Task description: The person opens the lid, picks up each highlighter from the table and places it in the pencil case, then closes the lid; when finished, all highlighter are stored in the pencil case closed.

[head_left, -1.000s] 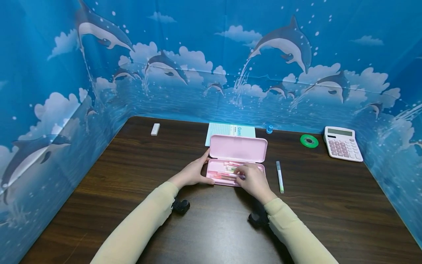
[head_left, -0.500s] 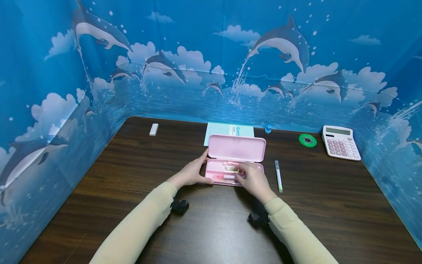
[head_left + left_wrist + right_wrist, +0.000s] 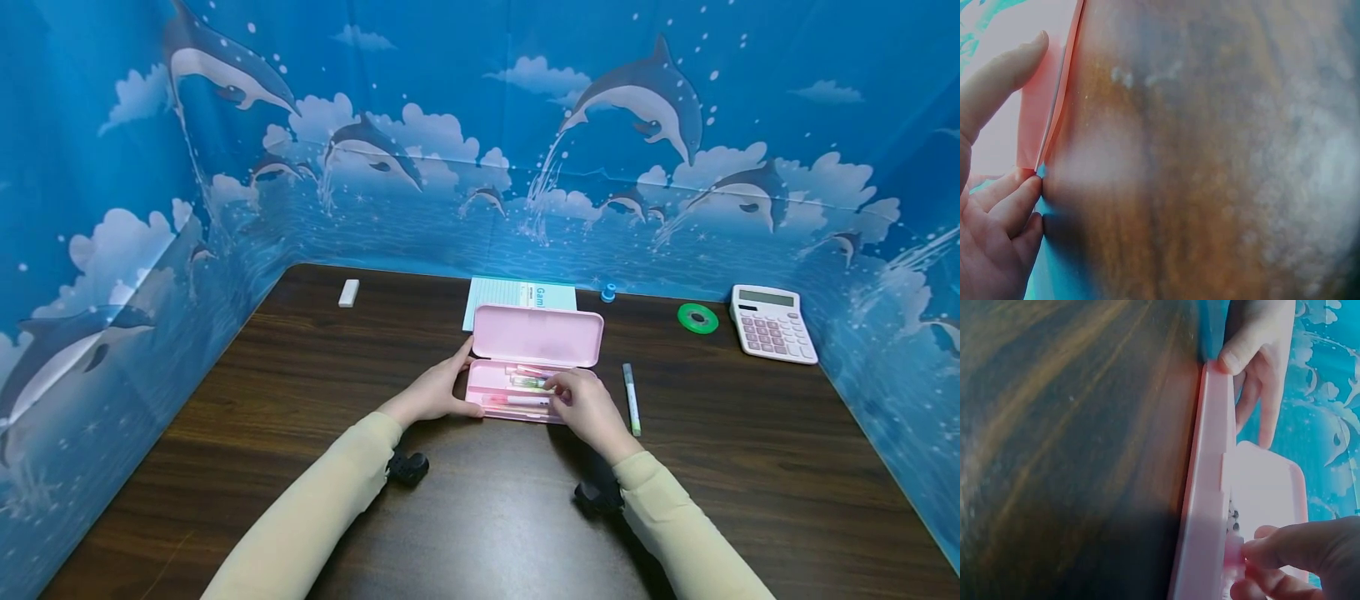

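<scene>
On the dark table (image 3: 300, 400), left hand (image 3: 435, 392) gripping open pink pencil case (image 3: 536, 337), right hand (image 3: 588, 408) fingers pinching a pen (image 3: 525, 401) inside.

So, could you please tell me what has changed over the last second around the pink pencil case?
The right hand has shifted slightly right along the open pink pencil case, its fingers still at the pens inside. Whether it grips one is unclear. The left hand still holds the case's left end. The lid stays up, and the green pen on the table has not visibly moved.
</scene>
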{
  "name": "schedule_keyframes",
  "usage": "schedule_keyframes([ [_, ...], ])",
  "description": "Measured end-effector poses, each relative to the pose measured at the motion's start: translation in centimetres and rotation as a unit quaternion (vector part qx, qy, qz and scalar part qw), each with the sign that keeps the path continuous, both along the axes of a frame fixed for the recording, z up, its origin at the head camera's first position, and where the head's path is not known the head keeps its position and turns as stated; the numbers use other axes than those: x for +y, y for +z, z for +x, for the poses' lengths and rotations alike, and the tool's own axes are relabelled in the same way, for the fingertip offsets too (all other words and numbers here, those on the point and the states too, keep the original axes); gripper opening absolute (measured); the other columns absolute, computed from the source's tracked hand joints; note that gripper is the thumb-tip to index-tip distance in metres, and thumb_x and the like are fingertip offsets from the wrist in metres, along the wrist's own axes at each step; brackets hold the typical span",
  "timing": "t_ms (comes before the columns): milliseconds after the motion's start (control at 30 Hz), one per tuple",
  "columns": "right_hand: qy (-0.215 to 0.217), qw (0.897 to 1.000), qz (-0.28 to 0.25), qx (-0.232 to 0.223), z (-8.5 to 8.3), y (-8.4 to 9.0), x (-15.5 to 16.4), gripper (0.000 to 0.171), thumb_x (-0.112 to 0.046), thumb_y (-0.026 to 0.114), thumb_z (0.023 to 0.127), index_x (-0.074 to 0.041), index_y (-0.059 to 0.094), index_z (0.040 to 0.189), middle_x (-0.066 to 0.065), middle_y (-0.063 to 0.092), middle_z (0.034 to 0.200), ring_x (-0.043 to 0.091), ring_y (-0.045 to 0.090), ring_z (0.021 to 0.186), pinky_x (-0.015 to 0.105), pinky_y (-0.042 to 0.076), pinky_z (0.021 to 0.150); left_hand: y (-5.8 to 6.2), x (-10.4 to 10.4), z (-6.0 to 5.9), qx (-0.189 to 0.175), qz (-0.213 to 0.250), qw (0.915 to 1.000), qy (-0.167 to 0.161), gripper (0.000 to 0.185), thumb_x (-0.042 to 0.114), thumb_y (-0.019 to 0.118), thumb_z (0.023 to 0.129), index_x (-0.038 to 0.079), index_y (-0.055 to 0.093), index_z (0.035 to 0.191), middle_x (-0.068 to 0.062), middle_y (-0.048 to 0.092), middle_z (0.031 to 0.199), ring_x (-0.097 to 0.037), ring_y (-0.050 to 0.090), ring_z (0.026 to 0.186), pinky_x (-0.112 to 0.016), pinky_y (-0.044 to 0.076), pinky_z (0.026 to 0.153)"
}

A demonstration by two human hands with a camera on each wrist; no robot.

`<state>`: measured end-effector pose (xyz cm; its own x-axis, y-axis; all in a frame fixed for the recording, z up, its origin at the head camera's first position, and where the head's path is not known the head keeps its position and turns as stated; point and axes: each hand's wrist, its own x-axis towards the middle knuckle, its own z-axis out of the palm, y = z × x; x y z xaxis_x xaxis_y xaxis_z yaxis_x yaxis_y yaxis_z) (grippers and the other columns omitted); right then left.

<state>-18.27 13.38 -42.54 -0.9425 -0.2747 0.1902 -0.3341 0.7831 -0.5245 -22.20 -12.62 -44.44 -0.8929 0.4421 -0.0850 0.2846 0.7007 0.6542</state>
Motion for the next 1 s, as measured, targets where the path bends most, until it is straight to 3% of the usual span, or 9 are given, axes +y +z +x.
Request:
schedule_keyframes([
  [233,0.011,1.000,-0.005,0.004,0.1,-0.1,0.0,0.010,-0.008,0.074,0.081,-0.009,0.071,0.091,0.001,0.060,0.080,0.015,0.051,0.071,0.028,0.046,0.065,0.0,0.2,0.0,-0.003,-0.001,1.0000,0.000,0.122,0.039,0.083,0.071,0.019,-0.005,0.154,-0.011,0.041,0.147,-0.022,0.037,0.135,-0.042,0.029,0.110],
  [567,-0.033,0.999,0.000,0.033,0.2,0.2,1.9,0.011,-0.007,0.072,0.082,-0.007,0.071,0.092,0.004,0.062,0.080,0.016,0.055,0.071,0.032,0.050,0.067,0.1,0.3,0.1,-0.002,-0.002,1.0000,0.002,0.123,0.040,0.083,0.070,0.018,-0.004,0.154,-0.011,0.042,0.146,-0.022,0.038,0.134,-0.043,0.029,0.110],
  [833,-0.066,0.998,-0.004,0.025,0.5,-0.2,4.5,0.015,-0.007,0.072,0.081,-0.005,0.071,0.096,0.006,0.061,0.079,0.019,0.052,0.070,0.030,0.047,0.063,0.1,0.1,0.1,0.004,-0.001,1.0000,0.000,0.121,0.039,0.083,0.071,0.018,-0.003,0.154,-0.011,0.042,0.146,-0.024,0.038,0.134,-0.044,0.029,0.110],
  [1000,-0.082,0.996,-0.005,0.024,0.8,-0.4,6.2,0.014,-0.008,0.072,0.082,-0.005,0.070,0.096,0.007,0.062,0.081,0.020,0.052,0.072,0.035,0.049,0.067,0.0,0.1,0.0,0.005,-0.002,1.0000,-0.001,0.122,0.040,0.083,0.071,0.017,-0.003,0.154,-0.011,0.043,0.145,-0.023,0.039,0.134,-0.044,0.030,0.110],
])
